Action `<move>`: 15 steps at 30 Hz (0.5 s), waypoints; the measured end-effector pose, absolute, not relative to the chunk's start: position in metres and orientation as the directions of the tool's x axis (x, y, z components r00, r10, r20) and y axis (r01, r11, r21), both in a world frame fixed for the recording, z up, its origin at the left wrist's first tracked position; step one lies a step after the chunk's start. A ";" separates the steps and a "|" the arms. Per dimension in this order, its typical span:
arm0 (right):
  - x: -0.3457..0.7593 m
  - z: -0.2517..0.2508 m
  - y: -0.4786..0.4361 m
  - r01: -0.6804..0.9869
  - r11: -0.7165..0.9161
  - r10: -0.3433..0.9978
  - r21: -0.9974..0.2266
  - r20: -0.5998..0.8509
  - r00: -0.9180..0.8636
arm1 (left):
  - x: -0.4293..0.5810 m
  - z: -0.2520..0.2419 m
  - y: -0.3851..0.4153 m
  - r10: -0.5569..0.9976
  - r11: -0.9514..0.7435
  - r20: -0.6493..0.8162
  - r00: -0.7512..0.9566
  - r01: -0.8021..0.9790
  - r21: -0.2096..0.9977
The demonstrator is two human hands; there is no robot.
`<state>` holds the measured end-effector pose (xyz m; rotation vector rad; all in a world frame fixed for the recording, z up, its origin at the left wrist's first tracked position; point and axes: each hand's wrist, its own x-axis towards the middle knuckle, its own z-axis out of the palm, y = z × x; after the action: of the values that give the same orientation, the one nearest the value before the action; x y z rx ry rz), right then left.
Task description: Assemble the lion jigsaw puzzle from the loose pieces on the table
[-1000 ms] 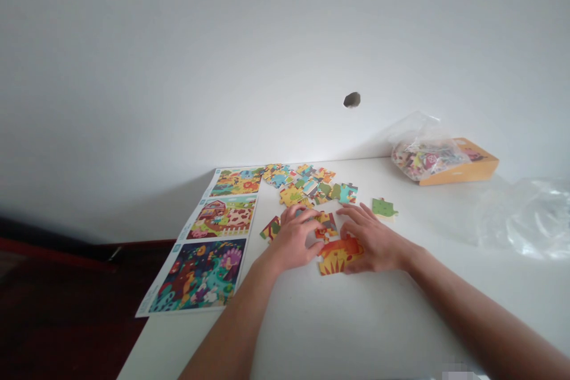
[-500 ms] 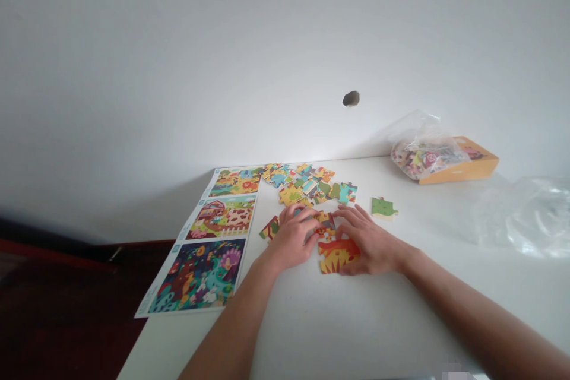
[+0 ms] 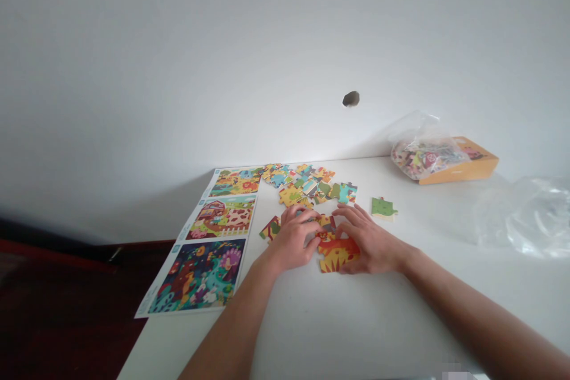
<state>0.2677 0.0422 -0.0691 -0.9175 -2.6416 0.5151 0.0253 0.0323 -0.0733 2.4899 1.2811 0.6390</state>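
Observation:
Several jigsaw puzzle pieces lie on the white table (image 3: 294, 326) between my hands. My left hand (image 3: 294, 240) is curled palm down over pieces on the left, its thumb and forefinger pinching near an orange and brown puzzle piece (image 3: 328, 227). It covers much of what lies beneath. A red and yellow puzzle piece (image 3: 336, 260) sits at the near edge of the group, with my right hand (image 3: 367, 243) closed on its right side, thumb at the bottom and fingers above. From behind my left hand, a dark red and green puzzle piece (image 3: 269, 228) sticks out.
Loose puzzle pieces (image 3: 291, 193) are heaped farther back, and a green puzzle piece (image 3: 383, 208) lies to the right. A picture sheet (image 3: 178, 249) runs along the left edge. At back right, a bag of pieces (image 3: 421, 160) rests on an orange box (image 3: 481, 166), near clear plastic (image 3: 538, 219).
My left thumb and forefinger have come slightly closer to the orange piece. The red and yellow piece has shifted very slightly; my right hand stays almost in place.

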 end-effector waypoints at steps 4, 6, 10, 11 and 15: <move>0.268 -0.070 0.042 0.528 0.735 0.636 -0.425 0.163 -0.754 | 0.025 -0.074 0.032 0.816 -0.576 0.261 0.516 0.694 0.431; 0.269 -0.070 0.043 0.532 0.733 0.638 -0.424 0.157 -0.754 | 0.025 -0.075 0.033 0.816 -0.577 0.263 0.515 0.693 0.433; 0.269 -0.071 0.043 0.539 0.727 0.641 -0.425 0.141 -0.754 | 0.026 -0.075 0.033 0.819 -0.572 0.259 0.512 0.696 0.434; 0.269 -0.071 0.043 0.541 0.726 0.642 -0.425 0.138 -0.754 | 0.026 -0.075 0.033 0.819 -0.572 0.258 0.512 0.697 0.433; 0.269 -0.071 0.043 0.549 0.719 0.646 -0.427 0.119 -0.754 | 0.026 -0.075 0.033 0.820 -0.571 0.257 0.512 0.698 0.432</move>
<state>0.2689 0.0430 -0.0707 -0.9453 -2.6653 0.5400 0.0256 0.0326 -0.0751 2.4831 1.2781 0.6386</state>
